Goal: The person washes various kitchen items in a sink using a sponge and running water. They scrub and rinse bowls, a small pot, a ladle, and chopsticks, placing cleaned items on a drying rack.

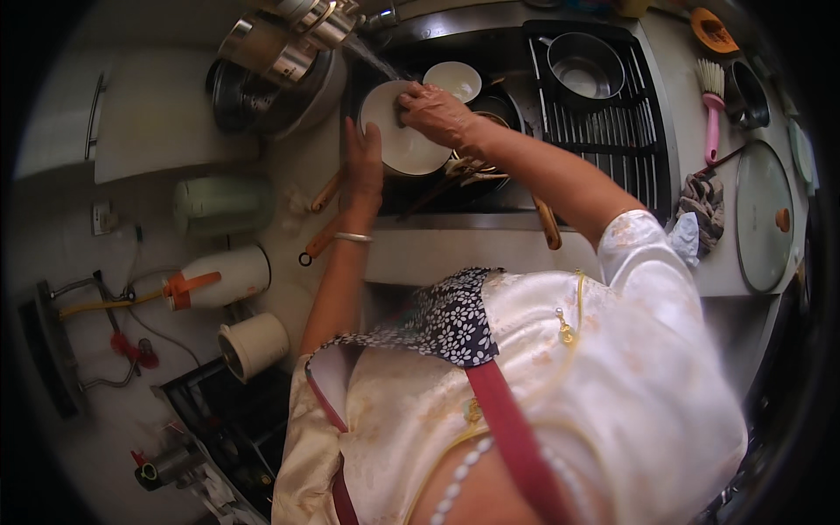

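Over a kitchen sink, my left hand point(365, 161) rests against the left rim of a round, pale-lined pan or bowl point(413, 147), fingers upright and thumb near the rim. Inside it lies my right hand point(433, 111), bent at the fingers over something small and dark that is mostly hidden. Water runs from a metal faucet point(387, 16) at the upper left of the sink, towards the vessel's far rim. Behind the right hand is a small white bowl point(453, 80). More cookware and several wooden-looking utensils lie partly hidden beneath my right forearm.
A metal pot point(586, 65) stands on the black drying rack point(607, 131) right of the sink. Further right are a pink-handled brush point(712, 125), a glass lid point(761, 223) and a crumpled cloth point(702, 207). Wooden handles point(546, 223) jut over the sink's near edge. A white kettle point(226, 275) sits left.
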The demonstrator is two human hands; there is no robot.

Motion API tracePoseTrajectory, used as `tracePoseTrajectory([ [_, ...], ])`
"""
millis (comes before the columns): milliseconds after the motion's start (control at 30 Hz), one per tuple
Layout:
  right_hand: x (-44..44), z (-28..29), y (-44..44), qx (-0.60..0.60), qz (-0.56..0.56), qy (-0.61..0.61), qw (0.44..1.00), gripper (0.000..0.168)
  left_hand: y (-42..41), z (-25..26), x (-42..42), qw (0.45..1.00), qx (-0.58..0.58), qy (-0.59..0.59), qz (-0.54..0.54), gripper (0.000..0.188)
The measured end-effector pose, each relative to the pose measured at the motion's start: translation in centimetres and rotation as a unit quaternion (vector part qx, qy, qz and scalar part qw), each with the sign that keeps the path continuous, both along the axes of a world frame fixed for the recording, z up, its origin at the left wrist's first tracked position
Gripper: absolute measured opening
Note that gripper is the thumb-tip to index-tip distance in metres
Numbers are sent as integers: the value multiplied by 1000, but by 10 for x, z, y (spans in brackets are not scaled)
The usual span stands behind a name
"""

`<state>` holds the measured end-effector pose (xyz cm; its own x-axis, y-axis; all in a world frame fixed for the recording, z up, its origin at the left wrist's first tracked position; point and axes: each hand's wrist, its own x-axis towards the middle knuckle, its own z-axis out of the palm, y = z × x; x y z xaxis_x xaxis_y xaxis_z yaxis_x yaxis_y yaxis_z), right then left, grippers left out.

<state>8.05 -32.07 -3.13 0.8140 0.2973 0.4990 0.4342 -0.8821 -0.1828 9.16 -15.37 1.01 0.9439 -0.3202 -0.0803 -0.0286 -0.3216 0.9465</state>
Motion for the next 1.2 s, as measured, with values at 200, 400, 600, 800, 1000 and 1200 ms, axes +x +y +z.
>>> tracePoseTrajectory([
  [200,-17,-2,36,322,111,194,920,24,-5,17,-1,990,73,-117,-29,79],
  [400,-29,-16,-14,44,-145,132,980,24,17,4,9,992,71,-103,29,77],
  [600,-40,-7,-26,567,-213,243,758,33,20,-18,20,995,-59,33,78,69],
  [800,-51,14,16,327,105,147,928,35,0,-3,4,998,-16,53,36,69],
  [1000,-33,-12,-30,-106,99,66,987,31,4,6,7,993,119,14,-11,65],
  [1200,0,-26,-58,58,-91,-18,994,32,6,31,4,948,-54,312,-33,69],
])
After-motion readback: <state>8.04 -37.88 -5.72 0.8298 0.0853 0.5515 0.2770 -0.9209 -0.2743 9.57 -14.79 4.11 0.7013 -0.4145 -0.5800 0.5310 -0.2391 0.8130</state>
